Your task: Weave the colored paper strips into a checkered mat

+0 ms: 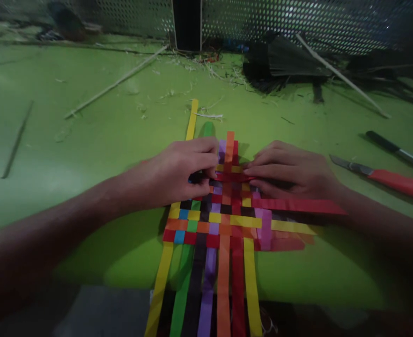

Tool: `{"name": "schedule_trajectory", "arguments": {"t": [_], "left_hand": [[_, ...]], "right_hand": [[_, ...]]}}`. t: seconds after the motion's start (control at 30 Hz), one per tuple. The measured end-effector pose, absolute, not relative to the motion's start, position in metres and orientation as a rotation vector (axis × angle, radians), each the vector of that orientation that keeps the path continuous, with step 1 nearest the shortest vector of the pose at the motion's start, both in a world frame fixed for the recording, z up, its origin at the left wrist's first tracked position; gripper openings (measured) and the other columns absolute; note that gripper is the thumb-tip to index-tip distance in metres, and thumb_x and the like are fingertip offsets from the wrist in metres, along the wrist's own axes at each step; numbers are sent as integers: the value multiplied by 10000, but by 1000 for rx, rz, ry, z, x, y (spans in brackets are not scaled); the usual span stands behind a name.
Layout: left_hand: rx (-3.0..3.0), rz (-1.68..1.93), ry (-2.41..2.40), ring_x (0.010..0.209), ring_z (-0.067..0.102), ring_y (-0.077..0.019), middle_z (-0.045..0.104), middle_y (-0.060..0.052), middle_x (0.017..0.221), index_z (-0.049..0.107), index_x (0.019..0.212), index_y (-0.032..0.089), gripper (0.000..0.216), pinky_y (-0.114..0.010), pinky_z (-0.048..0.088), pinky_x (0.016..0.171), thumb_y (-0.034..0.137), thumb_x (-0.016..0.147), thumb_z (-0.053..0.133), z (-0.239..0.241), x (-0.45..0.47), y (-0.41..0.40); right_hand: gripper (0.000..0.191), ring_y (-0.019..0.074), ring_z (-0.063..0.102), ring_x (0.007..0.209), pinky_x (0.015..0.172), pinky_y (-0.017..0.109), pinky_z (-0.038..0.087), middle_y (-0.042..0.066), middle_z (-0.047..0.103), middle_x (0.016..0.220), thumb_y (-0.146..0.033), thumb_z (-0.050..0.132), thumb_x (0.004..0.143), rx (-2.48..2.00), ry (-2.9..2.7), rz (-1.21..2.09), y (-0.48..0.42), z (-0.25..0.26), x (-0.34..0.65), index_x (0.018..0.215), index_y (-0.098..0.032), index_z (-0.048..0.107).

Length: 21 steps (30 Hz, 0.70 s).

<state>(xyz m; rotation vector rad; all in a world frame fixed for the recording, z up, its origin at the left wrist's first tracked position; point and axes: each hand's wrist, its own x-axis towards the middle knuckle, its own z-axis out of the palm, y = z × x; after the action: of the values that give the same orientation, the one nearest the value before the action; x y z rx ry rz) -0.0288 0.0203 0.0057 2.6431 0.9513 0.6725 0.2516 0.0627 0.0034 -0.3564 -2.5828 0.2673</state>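
Observation:
A mat of interlaced coloured strips lies under my hands, in yellow, green, black, purple, orange, red and blue. My left hand is closed in a pinch at the mat's upper left. Its fingertips are at a red strip that runs crosswise through the weave. On the far side my right hand has its fingers together, pinching the same strip near its right end. Part of the weave is hidden behind both hands. Another red strip sticks out to the right below my right hand. Long loose ends hang over the near edge.
A knife with a red handle and a black-handled tool lie at the right on the green table. Thin sticks, fibre scraps and a dark brush-like bundle lie toward the back, before a perforated metal panel.

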Motion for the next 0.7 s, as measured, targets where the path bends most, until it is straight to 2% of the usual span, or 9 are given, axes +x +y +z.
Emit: {"name": "schedule_trajectory", "arguments": {"t": [0.13, 0.33, 0.43, 0.53, 0.7], "left_hand": [[2539, 730, 1051, 750, 561, -137, 599, -45, 940, 522, 710, 186, 183, -251, 449, 624, 134, 872, 589, 7, -31, 23], [2649, 625, 946, 913, 624, -176, 649, -72, 1032, 589, 777, 179, 193, -276, 487, 798, 148, 962, 542, 15, -46, 28], [2657, 590, 916, 943, 642, -185, 664, -80, 1032, 632, 852, 180, 194, -282, 498, 826, 173, 1014, 525, 16, -52, 26], [2660, 592, 921, 990, 652, -199, 680, -82, 1047, 647, 914, 185, 195, -307, 516, 887, 196, 1045, 504, 13, -55, 20], [2645, 669, 943, 999, 665, -192, 689, -70, 1068, 640, 956, 199, 217, -312, 541, 895, 203, 1073, 458, 6, -58, 14]], "right_hand": [[224, 223, 674, 941, 736, 356, 620, 76, 752, 1011, -329, 604, 1034, -275, -2656, 140, 67, -2, 253, 1113, -232, 790], [335, 244, 652, 944, 723, 369, 615, 112, 745, 992, -371, 538, 1067, -309, -2704, 55, 69, -6, 253, 1216, -146, 737], [279, 230, 680, 912, 717, 350, 611, 103, 769, 978, -358, 568, 1056, -273, -2674, 78, 70, -7, 254, 1131, -155, 743], [205, 216, 686, 970, 784, 334, 609, 97, 772, 1035, -305, 580, 1052, -235, -2650, 114, 67, -7, 255, 1036, -193, 750], [208, 211, 658, 995, 798, 349, 595, 84, 739, 1054, -290, 573, 1056, -293, -2642, 132, 61, -8, 256, 1003, -196, 751]]}}
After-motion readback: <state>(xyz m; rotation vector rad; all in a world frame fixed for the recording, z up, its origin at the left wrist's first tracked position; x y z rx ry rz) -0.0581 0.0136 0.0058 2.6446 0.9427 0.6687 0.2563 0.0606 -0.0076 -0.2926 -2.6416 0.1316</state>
